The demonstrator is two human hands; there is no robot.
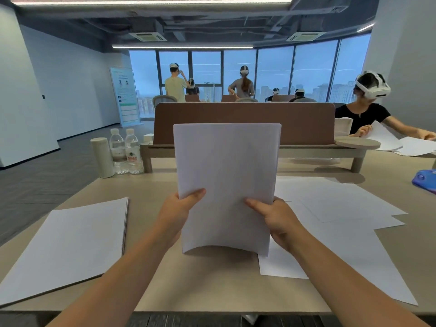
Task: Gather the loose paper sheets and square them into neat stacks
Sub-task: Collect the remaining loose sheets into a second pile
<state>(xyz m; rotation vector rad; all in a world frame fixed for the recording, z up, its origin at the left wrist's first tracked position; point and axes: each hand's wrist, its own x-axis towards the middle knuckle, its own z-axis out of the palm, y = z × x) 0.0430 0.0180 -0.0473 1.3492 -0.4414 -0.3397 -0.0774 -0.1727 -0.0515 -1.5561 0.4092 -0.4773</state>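
I hold a bundle of white paper sheets (226,180) upright over the middle of the wooden table (207,286); its bottom edge bows just above the tabletop. My left hand (177,213) grips the bundle's lower left edge, thumb on the front. My right hand (276,218) grips the lower right edge the same way. A squared stack of sheets (68,244) lies flat on the left of the table. Several loose sheets (342,213) lie spread and overlapping on the right.
At the back left stand a beige cylinder (103,157) and two water bottles (126,151). A brown desk divider (245,123) crosses the far edge. A blue object (424,180) lies at the right. A person (370,109) handles papers beyond the divider.
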